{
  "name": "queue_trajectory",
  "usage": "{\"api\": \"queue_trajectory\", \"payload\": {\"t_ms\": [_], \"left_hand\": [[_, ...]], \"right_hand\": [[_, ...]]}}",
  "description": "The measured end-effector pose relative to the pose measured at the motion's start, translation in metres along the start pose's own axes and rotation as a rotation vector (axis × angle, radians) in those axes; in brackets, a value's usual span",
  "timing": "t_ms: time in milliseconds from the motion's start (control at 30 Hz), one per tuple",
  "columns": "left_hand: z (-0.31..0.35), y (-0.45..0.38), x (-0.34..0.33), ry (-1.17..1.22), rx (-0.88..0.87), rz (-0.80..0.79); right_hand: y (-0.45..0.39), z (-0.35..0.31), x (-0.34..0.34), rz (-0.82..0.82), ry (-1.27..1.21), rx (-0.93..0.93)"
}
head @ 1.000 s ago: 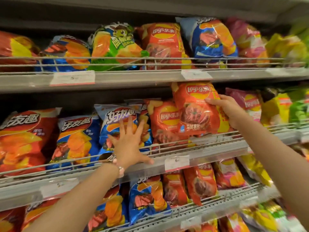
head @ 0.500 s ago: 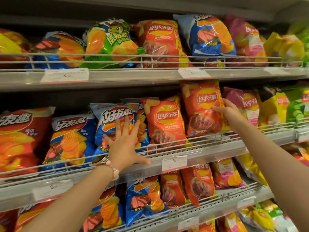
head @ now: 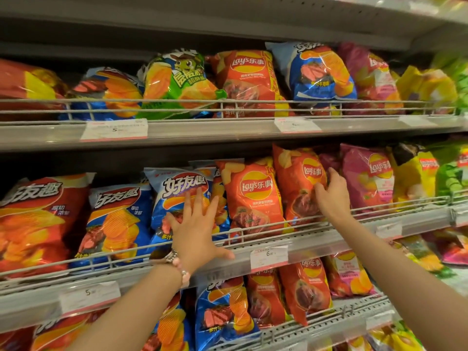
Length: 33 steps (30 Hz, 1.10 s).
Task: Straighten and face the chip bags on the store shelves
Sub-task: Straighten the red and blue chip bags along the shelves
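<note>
Left fingers: we find them straight and spread, flat against the front of a blue chip bag (head: 177, 198); the thumb lies along the shelf edge below. Nothing is gripped.
Left hand (head: 195, 231): we note a beaded bracelet (head: 183, 271) at the wrist.
Right fingers: we see them curled round the right edge of an orange-red Lay's bag (head: 297, 183), thumb on its front face.
Right hand (head: 331, 195): it grasps that bag, which stands on the middle shelf (head: 316, 245), leaning slightly left, behind the wire rail (head: 278, 229).
Neighbouring stock: a second orange-red Lay's bag (head: 250, 196) stands between the two hands; a pink bag (head: 367, 178) stands just right of the held one.
Shelving: we record grey metal tiers with wire front rails and white price tags (head: 269, 257).
Upper shelf: mixed bags, several tilted, including a green bag (head: 177, 82).
Lower shelf: further blue and red bags, partly hidden by the arms.
</note>
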<state>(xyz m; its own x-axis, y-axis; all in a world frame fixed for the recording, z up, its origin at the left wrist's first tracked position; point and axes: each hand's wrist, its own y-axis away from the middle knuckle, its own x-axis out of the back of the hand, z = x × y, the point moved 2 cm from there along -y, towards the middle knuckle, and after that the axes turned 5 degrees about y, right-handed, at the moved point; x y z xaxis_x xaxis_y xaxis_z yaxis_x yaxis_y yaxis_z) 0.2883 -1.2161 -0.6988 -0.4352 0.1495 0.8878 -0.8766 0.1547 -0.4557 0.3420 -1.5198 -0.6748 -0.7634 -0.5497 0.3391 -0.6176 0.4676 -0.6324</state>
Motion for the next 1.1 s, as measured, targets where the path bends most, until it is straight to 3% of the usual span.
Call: {"api": "queue_trajectory", "payload": {"t_ms": [100,200,267,333,500,700,933,1000,1100], "left_hand": [[0.017,0.019,0.014,-0.085,-0.124,0.19],[0.036,0.024,0.05,-0.003,-0.362,0.544],[0.045,0.013,0.081,0.008,-0.423,0.757],[0.051,-0.005,0.114,-0.017,-0.401,0.825],[0.049,-0.057,0.166,-0.096,-0.321,0.679],[0.055,-0.098,0.18,-0.224,-0.41,0.353],[0.068,-0.1,0.208,-0.132,-0.402,0.071],[0.072,-0.105,0.228,-0.026,-0.395,0.075],[0.081,-0.124,0.248,0.115,-0.348,0.051]], "right_hand": [[0.028,-0.03,0.015,0.216,-0.127,0.318],[0.038,-0.075,0.035,0.343,-0.154,0.665],[0.03,-0.105,0.046,0.366,-0.058,0.752],[0.017,-0.132,0.051,0.308,0.091,0.786],[-0.004,-0.168,0.039,0.087,0.35,0.928],[-0.012,-0.179,0.037,0.028,0.336,0.922],[-0.017,-0.199,0.066,-0.244,0.398,0.872],[-0.025,-0.21,0.077,-0.23,0.34,0.85],[-0.055,-0.226,0.091,-0.037,0.276,0.753]]}}
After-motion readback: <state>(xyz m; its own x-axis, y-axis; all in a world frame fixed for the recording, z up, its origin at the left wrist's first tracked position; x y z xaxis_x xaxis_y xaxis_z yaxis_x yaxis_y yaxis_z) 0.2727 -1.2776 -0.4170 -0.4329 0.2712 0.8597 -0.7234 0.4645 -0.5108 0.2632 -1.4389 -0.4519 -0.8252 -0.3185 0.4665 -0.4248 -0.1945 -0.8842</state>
